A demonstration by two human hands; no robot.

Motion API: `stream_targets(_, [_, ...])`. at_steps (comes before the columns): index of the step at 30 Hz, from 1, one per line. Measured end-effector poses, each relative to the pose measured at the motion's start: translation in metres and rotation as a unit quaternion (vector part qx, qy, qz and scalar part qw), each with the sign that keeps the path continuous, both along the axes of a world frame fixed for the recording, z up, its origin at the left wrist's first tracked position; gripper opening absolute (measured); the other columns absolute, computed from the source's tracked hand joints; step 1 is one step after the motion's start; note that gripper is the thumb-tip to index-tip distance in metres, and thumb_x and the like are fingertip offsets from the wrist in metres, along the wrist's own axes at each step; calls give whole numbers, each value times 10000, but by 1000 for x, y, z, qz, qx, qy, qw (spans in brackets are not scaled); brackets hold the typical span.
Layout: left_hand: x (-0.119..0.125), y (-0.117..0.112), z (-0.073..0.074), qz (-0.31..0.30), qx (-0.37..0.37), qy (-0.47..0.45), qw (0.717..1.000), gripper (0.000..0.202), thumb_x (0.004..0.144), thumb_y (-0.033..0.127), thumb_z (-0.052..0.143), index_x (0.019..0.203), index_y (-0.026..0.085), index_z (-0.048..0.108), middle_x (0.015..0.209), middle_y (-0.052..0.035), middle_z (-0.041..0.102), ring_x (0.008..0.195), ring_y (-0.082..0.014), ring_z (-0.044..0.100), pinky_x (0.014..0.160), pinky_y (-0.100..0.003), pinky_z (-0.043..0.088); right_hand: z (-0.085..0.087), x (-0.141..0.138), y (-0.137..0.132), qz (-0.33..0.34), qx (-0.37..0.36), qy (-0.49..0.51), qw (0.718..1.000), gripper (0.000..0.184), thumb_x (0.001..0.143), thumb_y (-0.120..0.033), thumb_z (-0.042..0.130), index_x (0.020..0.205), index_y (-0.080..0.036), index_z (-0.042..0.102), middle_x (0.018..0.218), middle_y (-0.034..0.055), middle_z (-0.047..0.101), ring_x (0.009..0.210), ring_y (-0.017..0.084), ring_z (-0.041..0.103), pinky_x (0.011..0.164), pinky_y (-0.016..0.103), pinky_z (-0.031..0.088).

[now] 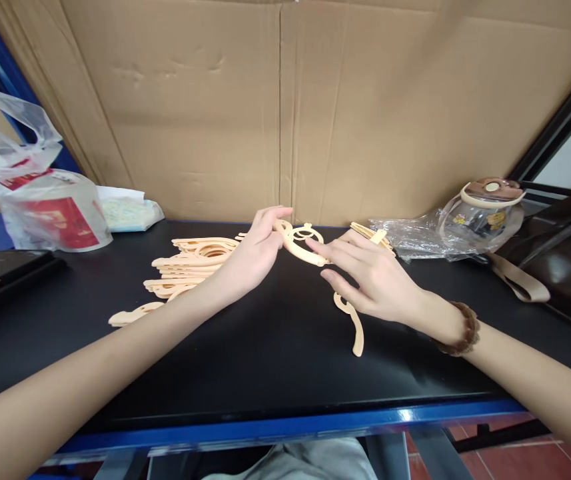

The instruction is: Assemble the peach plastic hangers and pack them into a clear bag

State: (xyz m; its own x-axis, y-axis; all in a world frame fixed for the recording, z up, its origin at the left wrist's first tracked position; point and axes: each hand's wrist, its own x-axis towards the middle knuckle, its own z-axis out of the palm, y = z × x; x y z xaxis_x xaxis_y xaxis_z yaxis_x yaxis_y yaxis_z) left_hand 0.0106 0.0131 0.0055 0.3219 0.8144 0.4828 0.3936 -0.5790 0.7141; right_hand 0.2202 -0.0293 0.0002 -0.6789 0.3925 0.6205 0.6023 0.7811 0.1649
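A cream plastic folding hanger (305, 252), with a ring in its middle and a curved arm, is up near the back of the black table. My left hand (260, 250) pinches its left end between thumb and fingers. Over its right side reaches my right hand (372, 270), with fingers stretched out and thumb apart; a fingertip touches the ring. Below that hand lies a loose curved cream arm (358, 330). To the left, partly behind my left forearm, is a pile of similar cream pieces (185, 267). More cream pieces (378, 237) lie behind my right hand.
A plastic bag with a red-printed container (60, 213) and a tissue pack (130, 210) stand at back left. A dark phone-like device (5, 273) is at far left. At right are clear wrapping (410, 237), a clear bottle (480, 213) and a dark bag (560, 260). Cardboard (205, 113) closes the back.
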Motion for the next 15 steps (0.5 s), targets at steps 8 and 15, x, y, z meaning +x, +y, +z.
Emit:
stream_targets(8, [6,-9,10,-97,-211,-123,965,385,813,270,518,1184,179,560,988,-61,651,896,-186,622,842,-341,493,-5,-1,3,0,-41,-58,998,417,934,-120,381,1340,-173,459,931,81,651,846,222,546,747,374,447])
stream_targets(15, [-4,6,1,-12,-161,53,985,340,735,180,433,1013,206,627,829,-21,571,687,-151,538,599,-266,436,-11,16,24,-132,-81,1,988,614,808,-179,592,1376,-194,359,998,64,672,915,245,620,804,394,487])
